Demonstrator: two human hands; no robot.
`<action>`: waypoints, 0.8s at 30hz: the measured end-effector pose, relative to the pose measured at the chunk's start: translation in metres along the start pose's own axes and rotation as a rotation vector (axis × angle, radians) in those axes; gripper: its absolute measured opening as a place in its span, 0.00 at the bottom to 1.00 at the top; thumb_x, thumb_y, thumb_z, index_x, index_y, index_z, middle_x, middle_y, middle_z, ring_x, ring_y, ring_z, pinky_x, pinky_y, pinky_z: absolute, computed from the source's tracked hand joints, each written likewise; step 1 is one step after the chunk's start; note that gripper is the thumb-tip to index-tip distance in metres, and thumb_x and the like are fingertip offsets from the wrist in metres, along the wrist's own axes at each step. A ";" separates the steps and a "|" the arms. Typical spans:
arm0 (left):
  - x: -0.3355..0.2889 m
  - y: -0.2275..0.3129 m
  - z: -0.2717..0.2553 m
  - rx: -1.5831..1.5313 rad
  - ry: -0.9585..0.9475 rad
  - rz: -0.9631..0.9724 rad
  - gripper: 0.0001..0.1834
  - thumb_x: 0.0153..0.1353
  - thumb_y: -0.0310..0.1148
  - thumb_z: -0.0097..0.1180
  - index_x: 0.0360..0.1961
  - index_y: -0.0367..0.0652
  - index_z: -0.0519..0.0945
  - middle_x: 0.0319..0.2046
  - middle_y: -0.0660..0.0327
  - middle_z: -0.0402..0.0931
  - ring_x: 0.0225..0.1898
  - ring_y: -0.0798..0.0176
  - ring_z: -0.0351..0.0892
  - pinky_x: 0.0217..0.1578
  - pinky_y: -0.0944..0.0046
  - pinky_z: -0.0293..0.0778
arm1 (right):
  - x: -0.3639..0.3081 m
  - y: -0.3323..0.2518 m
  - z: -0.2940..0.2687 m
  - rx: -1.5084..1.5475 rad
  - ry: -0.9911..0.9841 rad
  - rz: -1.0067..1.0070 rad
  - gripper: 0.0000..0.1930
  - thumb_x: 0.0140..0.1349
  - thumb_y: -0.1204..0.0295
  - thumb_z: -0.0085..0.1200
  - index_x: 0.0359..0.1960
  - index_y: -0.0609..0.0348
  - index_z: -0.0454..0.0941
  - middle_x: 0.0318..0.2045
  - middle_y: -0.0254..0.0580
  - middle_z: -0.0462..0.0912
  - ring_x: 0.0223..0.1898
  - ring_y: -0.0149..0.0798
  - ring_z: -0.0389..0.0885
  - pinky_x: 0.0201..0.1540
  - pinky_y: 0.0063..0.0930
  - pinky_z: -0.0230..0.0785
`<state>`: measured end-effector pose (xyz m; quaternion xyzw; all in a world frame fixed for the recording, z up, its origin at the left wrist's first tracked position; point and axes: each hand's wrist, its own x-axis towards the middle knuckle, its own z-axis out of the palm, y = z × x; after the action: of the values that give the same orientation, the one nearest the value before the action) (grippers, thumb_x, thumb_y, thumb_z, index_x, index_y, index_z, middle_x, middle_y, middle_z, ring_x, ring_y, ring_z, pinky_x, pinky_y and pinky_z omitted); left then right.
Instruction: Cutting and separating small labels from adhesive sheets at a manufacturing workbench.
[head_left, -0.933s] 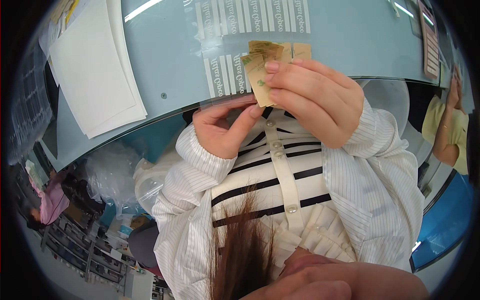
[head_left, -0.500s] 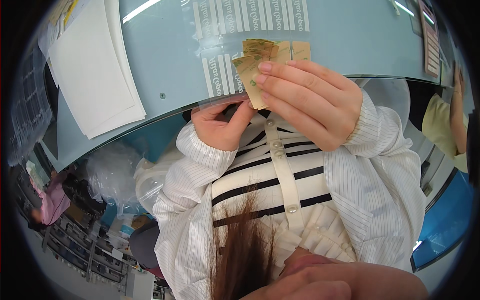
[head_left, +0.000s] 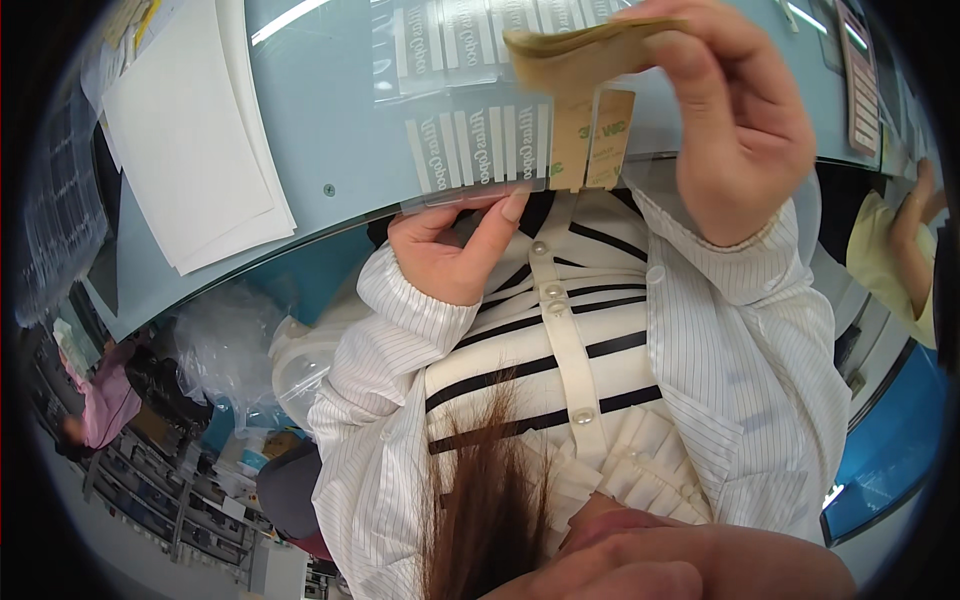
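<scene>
Left hand (head_left: 455, 255) pinches the edge of a clear label sheet (head_left: 480, 150) at the blue tabletop (head_left: 330, 120). Right hand (head_left: 735, 120) grips a stack of tan backing strips (head_left: 580, 55) above it.

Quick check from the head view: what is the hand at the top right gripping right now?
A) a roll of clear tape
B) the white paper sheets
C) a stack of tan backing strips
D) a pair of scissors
C: the right hand pinches a stack of tan backing strips above the blue table, while the white paper sheets lie untouched at the far side and the left hand holds the clear label sheet.
</scene>
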<state>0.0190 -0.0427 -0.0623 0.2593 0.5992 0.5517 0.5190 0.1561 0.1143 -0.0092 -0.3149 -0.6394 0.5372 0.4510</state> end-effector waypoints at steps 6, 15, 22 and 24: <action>0.000 0.001 0.004 0.005 -0.040 -0.007 0.09 0.57 0.22 0.65 0.41 0.35 0.85 0.33 0.61 0.84 0.34 0.71 0.79 0.39 0.70 0.75 | -0.017 -0.007 -0.042 -0.587 -0.434 -0.505 0.06 0.66 0.83 0.50 0.43 0.72 0.73 0.42 0.55 0.80 0.43 0.49 0.85 0.47 0.38 0.81; 0.005 0.010 0.016 0.009 -0.149 -0.003 0.09 0.60 0.21 0.62 0.42 0.35 0.85 0.34 0.61 0.84 0.36 0.71 0.80 0.41 0.68 0.76 | -0.026 0.006 -0.037 -0.710 -0.527 -0.742 0.13 0.53 0.81 0.63 0.41 0.70 0.77 0.42 0.53 0.82 0.44 0.50 0.85 0.45 0.38 0.81; 0.007 0.007 0.015 0.004 -0.140 0.024 0.10 0.59 0.21 0.62 0.42 0.35 0.85 0.36 0.60 0.85 0.38 0.69 0.81 0.43 0.68 0.76 | -0.026 0.001 -0.038 -0.786 -0.603 -0.757 0.15 0.52 0.74 0.65 0.40 0.68 0.79 0.44 0.51 0.83 0.49 0.49 0.84 0.49 0.38 0.79; 0.008 0.004 0.015 0.024 -0.123 0.066 0.10 0.58 0.21 0.62 0.42 0.36 0.85 0.36 0.60 0.85 0.38 0.68 0.81 0.44 0.67 0.76 | -0.025 -0.003 -0.037 -0.798 -0.624 -0.740 0.15 0.52 0.74 0.64 0.41 0.68 0.79 0.45 0.50 0.83 0.50 0.49 0.83 0.49 0.38 0.78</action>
<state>0.0287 -0.0292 -0.0588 0.3186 0.5638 0.5443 0.5333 0.1998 0.1062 -0.0122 -0.0451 -0.9589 0.1320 0.2470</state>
